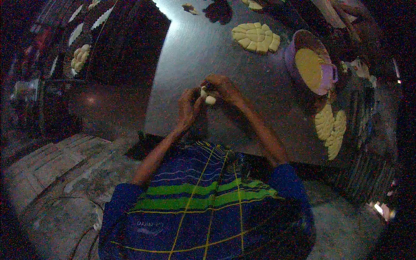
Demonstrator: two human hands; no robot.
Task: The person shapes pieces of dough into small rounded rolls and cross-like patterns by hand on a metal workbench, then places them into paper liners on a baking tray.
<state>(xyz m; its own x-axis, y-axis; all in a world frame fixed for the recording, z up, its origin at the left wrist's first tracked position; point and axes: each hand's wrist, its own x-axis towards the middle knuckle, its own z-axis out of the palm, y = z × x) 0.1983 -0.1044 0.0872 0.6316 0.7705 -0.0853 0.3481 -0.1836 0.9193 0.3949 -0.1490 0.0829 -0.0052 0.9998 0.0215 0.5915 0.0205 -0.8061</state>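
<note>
Over the middle of the metal table [173,104], both my hands meet around a small piece of pale dough [210,100]. My left hand [188,107] has its fingers closed on the dough from the left. From the far right side, my right hand [224,89] curls over it, fingertips pressed together on a thin part of the dough. A rounded end of the piece sticks out below the fingers. Exactly how each fingertip grips is hard to see in the dim, grainy light.
Beyond my right hand lies a shaped, scored dough piece [256,38]. A purple tub [291,65] with a handle holds a yellow mass. More patterned dough pieces [330,130] lie at the right edge. Another dough piece [81,58] sits on a dark surface at far left.
</note>
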